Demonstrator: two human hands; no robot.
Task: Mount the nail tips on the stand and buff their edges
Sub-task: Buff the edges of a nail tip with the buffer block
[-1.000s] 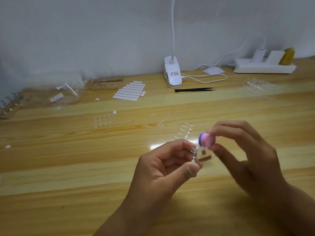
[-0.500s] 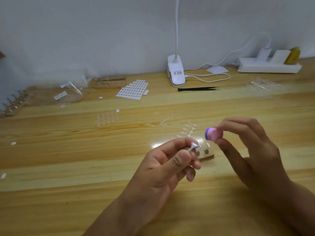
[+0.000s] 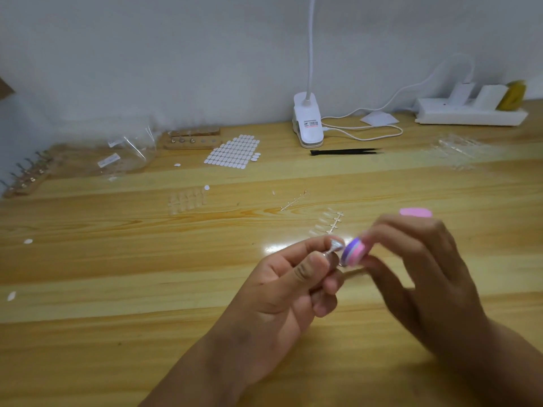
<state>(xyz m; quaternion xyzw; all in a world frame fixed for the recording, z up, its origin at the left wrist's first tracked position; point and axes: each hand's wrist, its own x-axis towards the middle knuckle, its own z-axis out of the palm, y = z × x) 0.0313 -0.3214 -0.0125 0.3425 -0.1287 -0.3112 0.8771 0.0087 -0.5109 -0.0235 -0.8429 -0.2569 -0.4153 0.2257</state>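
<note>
My left hand (image 3: 289,284) pinches a small metal stand peg with a clear nail tip (image 3: 335,244) on its top. My right hand (image 3: 423,268) grips a pink and purple buffer block (image 3: 354,251), whose end touches the nail tip. Both are held above the wooden table (image 3: 117,274). A sprue with a few clear nail tips (image 3: 329,223) lies just behind my hands. A wooden stand base is mostly hidden behind my fingers.
Wooden peg stands (image 3: 192,139) (image 3: 26,177), a plastic bag (image 3: 123,154), a sheet of white adhesive tabs (image 3: 233,154), a clip lamp (image 3: 307,124), black tweezers (image 3: 345,152), a power strip (image 3: 470,114) and clear nail tips (image 3: 458,151) (image 3: 186,199) line the back. A pink buffer (image 3: 415,212) lies behind my right hand.
My right hand has brought the buffer block down and left until it meets the nail tip. My left hand keeps hold of the peg.
</note>
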